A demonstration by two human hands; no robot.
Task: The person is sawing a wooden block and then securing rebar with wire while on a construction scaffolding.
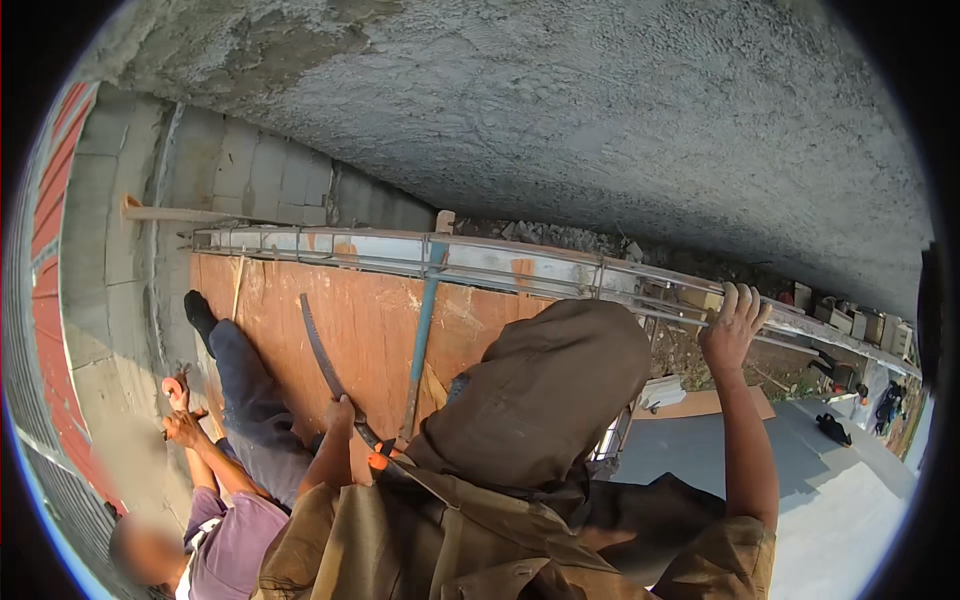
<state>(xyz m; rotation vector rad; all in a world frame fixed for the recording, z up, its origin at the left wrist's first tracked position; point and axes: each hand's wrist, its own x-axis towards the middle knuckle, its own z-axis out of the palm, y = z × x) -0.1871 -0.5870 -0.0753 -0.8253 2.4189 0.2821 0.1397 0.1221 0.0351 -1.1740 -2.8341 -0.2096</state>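
My left hand (340, 412) is closed around a curved saw (318, 345) where its toothed blade meets the dark handle with orange parts. The blade points away from me over an orange-brown plywood sheet (370, 310). Off to the right, my right hand (733, 325) has its fingers curled over the bars of a long rebar cage (640, 285). This cage runs across the far edge of the plywood. A teal pole (425, 320) lies between my left hand and my raised knee, its far end reaching the cage.
A rough grey cement wall (600, 120) rises beyond the cage. At left, a person in a purple shirt (235, 545) sits close by, hands near a round orange-red object (172, 387). A block wall (110, 240) stands behind them. Grey sheeting (780, 470) spreads out lower down at right.
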